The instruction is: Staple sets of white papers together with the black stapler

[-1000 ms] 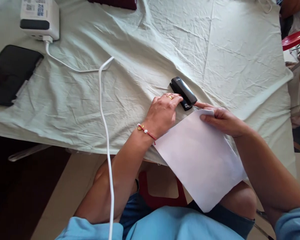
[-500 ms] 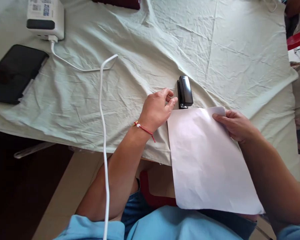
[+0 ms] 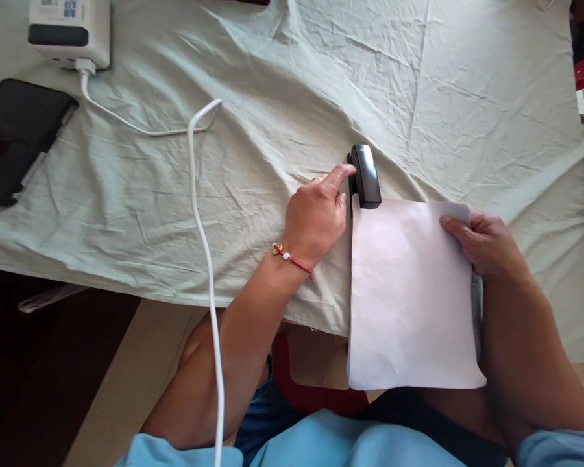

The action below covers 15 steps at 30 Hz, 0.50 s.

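Note:
White paper sheets (image 3: pixel 413 292) hang partly over the table's front edge. My right hand (image 3: pixel 496 243) grips their upper right corner, thumb on top and fingers beneath. The upper left corner lies under the front end of a black stapler (image 3: pixel 367 178), between its arm and base. My left hand (image 3: pixel 318 211) is beside the stapler, its index finger stretched out to the stapler's left side and the other fingers curled. Nothing is held in it.
A pale green cloth (image 3: pixel 272 117) with wrinkles covers the table. At the left are a dark phone-like slab (image 3: pixel 22 139) and a white box-shaped device (image 3: pixel 71 32). Its white cable (image 3: pixel 202 240) runs down across my left forearm.
The paper has shifted right and slightly up, its corner now inside the stapler's mouth. My right hand moved with it. My left index finger has stretched out to the stapler.

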Available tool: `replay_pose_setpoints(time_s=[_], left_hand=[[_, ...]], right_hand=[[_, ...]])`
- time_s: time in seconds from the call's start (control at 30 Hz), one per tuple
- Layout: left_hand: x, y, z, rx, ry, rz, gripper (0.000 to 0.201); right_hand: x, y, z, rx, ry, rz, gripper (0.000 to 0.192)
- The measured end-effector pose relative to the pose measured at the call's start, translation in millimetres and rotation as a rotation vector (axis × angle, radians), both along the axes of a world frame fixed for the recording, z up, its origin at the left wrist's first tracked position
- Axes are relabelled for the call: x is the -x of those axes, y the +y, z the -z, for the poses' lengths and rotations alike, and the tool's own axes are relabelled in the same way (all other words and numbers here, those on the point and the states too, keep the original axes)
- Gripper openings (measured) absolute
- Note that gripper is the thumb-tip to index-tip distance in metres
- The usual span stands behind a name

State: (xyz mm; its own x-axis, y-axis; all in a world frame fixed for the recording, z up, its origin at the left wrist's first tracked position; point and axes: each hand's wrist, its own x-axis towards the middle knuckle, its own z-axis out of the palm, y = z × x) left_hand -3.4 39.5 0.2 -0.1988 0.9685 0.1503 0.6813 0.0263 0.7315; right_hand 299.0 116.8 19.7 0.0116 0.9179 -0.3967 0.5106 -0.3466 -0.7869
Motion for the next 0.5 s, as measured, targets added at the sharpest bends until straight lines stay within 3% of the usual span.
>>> replay_pose_setpoints(time_s=[0.17, 0.5], left_hand=[[-3.2, -2.3, -1.4, -0.015, -0.009, 0.139, 0.062], [-4.1, -3.7, -5.8, 0.075, 0.218, 0.081, 0.067]], right_hand=[[-1.1, -0.2, 0.0, -0.002, -0.045, 0.017, 0.03], [-1.7, -1.7, 5.7, -0.038, 0.004, -0.025, 0.036]])
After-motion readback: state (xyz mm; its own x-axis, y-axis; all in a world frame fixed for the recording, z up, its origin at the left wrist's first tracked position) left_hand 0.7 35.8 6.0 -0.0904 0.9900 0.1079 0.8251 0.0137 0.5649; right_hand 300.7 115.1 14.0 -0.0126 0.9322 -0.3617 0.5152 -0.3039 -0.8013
